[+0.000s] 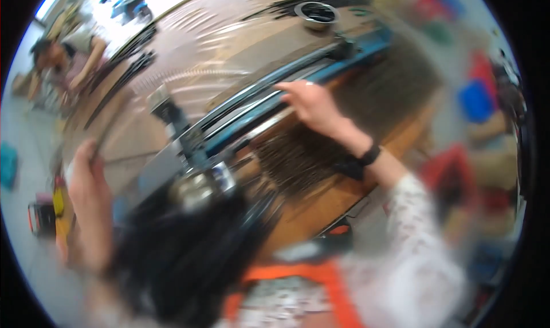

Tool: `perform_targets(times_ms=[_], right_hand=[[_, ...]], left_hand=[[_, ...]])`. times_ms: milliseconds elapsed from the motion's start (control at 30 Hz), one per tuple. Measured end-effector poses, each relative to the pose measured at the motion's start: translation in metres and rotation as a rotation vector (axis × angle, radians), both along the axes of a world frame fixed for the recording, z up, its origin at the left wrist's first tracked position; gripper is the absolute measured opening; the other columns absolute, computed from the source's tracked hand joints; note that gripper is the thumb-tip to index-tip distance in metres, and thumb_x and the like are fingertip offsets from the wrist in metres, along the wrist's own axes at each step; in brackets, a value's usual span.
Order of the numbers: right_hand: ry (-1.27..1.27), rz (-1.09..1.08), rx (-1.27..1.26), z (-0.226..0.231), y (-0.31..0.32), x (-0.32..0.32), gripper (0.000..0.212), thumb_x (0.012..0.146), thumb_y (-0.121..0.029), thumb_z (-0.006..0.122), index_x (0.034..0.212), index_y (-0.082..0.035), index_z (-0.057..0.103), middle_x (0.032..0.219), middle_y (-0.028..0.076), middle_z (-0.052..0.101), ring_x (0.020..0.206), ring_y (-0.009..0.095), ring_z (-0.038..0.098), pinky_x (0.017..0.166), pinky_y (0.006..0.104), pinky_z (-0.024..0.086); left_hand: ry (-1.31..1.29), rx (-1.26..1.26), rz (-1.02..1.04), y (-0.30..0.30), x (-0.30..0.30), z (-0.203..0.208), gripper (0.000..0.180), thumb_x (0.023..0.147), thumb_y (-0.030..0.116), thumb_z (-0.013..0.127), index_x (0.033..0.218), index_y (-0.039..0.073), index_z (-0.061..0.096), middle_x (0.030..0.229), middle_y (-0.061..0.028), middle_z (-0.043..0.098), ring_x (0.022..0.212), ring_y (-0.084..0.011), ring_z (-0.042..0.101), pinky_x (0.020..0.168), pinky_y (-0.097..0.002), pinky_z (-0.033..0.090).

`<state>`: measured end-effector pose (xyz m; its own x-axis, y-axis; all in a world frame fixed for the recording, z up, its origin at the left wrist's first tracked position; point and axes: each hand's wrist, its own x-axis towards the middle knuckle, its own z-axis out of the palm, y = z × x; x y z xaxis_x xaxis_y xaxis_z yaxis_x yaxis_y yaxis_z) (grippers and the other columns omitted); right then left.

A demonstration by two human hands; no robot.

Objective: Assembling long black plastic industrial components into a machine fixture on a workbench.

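Note:
My left hand (89, 182) is raised at the left, smeared by motion. Its fingers seem closed on a thin dark strip (112, 119) that points up and away. Over the middle of a long blue bench machine (252, 113) with metal rails reaches my right hand (315, 107). Its index finger is stretched out near the rails, with the thumb a little apart, and nothing shows between them. Whether it touches the rail I cannot tell. Close to my left forearm, a metal head (197, 187) stands at the machine's near end, partly behind a blurred black mass (177, 253).
Many thin dark rods (298, 156) lie along the machine's near side on the wooden table (309, 213). A round metal bowl (317, 16) with dark pieces stands at the back. Black strips (129, 70) lie at the far left, near another person (69, 59). Red and blue items (475, 101) are at the right.

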<state>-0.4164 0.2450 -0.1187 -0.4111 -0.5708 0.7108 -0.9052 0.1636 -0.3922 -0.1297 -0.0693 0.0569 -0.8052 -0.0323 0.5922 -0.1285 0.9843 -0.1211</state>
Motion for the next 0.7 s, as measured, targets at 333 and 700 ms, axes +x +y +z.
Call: perform_targets(times_ms=[333, 700], right_hand=[[-0.233, 0.646, 0.081, 0.049, -0.176, 0.066, 0.011, 0.091, -0.013, 0.069, 0.096, -0.004, 0.074, 0.094, 0.005, 0.075, 0.076, 0.014, 0.07, 0.068, 0.0279, 0.055], [0.219, 0.54, 0.465, 0.054, -0.217, 0.086, 0.012, 0.086, -0.023, 0.073, 0.08, -0.013, 0.069, 0.073, -0.001, 0.065, 0.089, 0.017, 0.06, 0.093, 0.0389, 0.034]], left_hand=[[0.13, 0.007, 0.048, -0.001, 0.065, 0.027, 0.023, 0.094, 0.003, 0.061, 0.117, 0.002, 0.063, 0.086, -0.0195, 0.061, 0.073, -0.0355, 0.06, 0.066, -0.0394, 0.047], [0.002, 0.23, 0.294, -0.028, 0.126, -0.018, 0.023, 0.094, 0.007, 0.063, 0.117, 0.004, 0.064, 0.082, -0.0189, 0.06, 0.069, -0.0357, 0.058, 0.064, -0.0415, 0.046]])
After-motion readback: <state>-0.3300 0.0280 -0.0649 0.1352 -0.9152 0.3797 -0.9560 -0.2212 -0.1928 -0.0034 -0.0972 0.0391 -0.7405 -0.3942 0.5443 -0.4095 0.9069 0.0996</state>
